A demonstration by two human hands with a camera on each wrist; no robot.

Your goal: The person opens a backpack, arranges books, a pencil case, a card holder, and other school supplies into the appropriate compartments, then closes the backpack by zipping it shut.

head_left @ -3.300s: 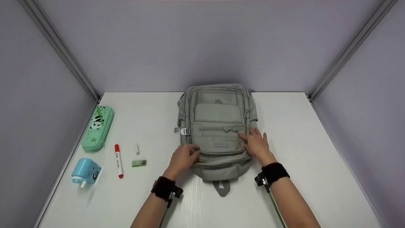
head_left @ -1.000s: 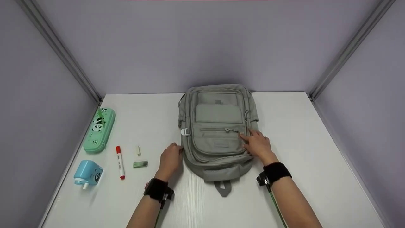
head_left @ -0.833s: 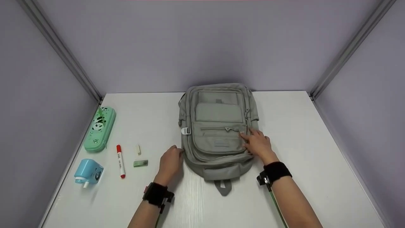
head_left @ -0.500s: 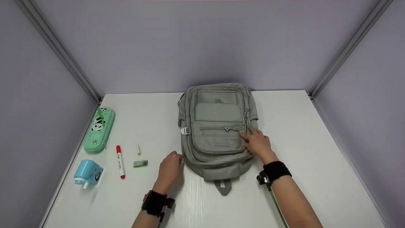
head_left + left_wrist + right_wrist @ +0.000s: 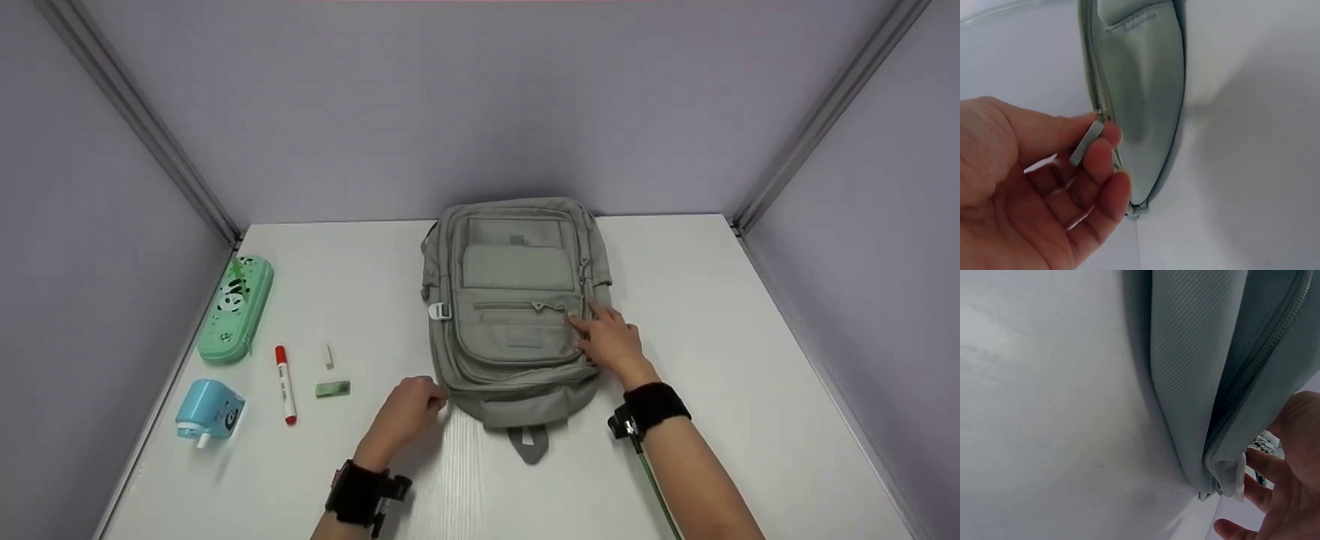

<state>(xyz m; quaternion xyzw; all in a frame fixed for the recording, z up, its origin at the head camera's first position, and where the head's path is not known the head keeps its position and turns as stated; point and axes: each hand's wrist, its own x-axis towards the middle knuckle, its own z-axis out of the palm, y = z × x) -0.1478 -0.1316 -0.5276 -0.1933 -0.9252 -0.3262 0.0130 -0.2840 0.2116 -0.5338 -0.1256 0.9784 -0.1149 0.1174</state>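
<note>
A grey-green backpack (image 5: 517,266) lies on its back on the white table, top end against the rear wall. At its lower left corner my left hand (image 5: 411,409) pinches a zipper pull (image 5: 1088,143) between thumb and fingers; in the left wrist view the zipper teeth (image 5: 1095,84) above the pull are closed. My right hand (image 5: 611,343) rests on the bag's right edge, its fingers spread over the front panel near a small pocket zipper (image 5: 517,306). The right wrist view shows these fingers (image 5: 1266,467) loosely extended beside the bag's side.
To the left lie a mint panda pencil case (image 5: 236,309), a blue pencil sharpener with a crank (image 5: 210,409), a red-capped marker (image 5: 285,385), a small white eraser (image 5: 328,357) and a green eraser-like block (image 5: 332,389). Grey walls (image 5: 480,105) enclose the table.
My left hand has gone from the bag's lower front to its left side, then slid down that side to the lower corner. The right hand has stayed in place.
</note>
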